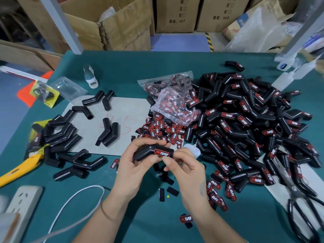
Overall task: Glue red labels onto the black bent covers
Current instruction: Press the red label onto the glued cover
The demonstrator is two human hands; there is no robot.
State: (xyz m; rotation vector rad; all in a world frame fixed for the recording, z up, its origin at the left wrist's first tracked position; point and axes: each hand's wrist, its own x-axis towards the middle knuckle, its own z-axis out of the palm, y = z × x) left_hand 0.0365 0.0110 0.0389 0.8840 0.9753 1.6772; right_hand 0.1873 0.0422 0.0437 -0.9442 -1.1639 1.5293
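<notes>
A green table (175, 64) is seen from above, backed by stacked cardboard boxes (122, 23). The right half of the table is covered by a large heap of labelled covers (254, 120), each black bent tube carrying a red label. A grey sheet (129, 111) is laid across the middle, and several unlabelled covers (108, 132) are scattered on it, with a further cluster of bare covers (63, 135) gathered at its left edge. Two clear bags of labels (175, 100) are placed between the sheet and the heap, and a pile of loose labels (161, 130) is spread just in front of them. Large scissors (301, 199) are laid at the right edge, a yellow knife (19, 169) at the left, and a white power strip (24, 204) near the lower left corner.

In the centre foreground one black bent cover (150, 153) is held above the table with both hands close together. It is gripped at its lower left end by the left hand (133, 165), fingers curled round it. The other end is pinched by the right hand (185, 169), whose thumb lies just under the red label (162, 152) stuck on the cover's side.
</notes>
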